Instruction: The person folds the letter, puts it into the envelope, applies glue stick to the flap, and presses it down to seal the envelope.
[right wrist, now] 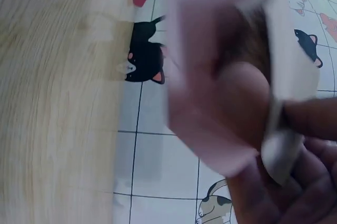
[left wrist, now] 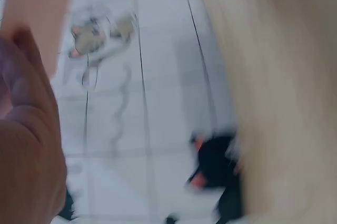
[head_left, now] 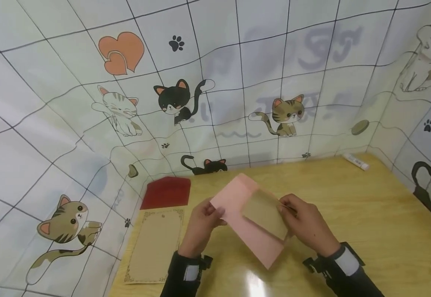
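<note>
Above the table, my left hand pinches a pink envelope at its left corner, thumb on top. A folded tan sheet of paper lies over the right part of the envelope, and my right hand pinches its right edge. In the right wrist view, the pink paper stands spread apart beside the pale folded sheet between thumb and fingers; this view is blurred. The left wrist view shows only part of the left hand and a strip of pink paper.
A dark red envelope lies at the back left of the wooden table. In front of it is a tan letter sheet with an ornate border. A white glue stick lies at the back right. Cat-print sheeting hangs around the table.
</note>
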`<control>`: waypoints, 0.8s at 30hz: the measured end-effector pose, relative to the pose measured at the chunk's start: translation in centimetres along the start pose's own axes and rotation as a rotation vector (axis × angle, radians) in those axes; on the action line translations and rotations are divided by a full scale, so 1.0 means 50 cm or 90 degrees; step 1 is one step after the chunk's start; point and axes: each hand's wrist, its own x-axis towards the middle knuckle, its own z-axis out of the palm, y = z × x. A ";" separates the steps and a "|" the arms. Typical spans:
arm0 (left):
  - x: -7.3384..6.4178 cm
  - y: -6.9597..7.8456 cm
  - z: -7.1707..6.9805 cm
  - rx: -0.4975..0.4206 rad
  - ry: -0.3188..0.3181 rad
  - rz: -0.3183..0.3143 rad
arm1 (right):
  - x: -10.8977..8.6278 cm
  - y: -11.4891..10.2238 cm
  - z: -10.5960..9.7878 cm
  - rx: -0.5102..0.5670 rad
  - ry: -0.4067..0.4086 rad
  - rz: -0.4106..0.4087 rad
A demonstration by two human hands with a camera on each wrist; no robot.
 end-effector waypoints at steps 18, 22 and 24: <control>-0.042 -0.047 0.097 0.056 -0.018 0.033 | 0.013 -0.028 0.048 -0.054 0.138 0.028; -0.046 -0.045 0.086 0.016 -0.026 -0.008 | 0.022 -0.016 0.036 0.155 0.127 0.164; -0.048 -0.048 0.079 -0.017 -0.028 -0.030 | 0.024 -0.014 0.037 0.286 0.144 0.224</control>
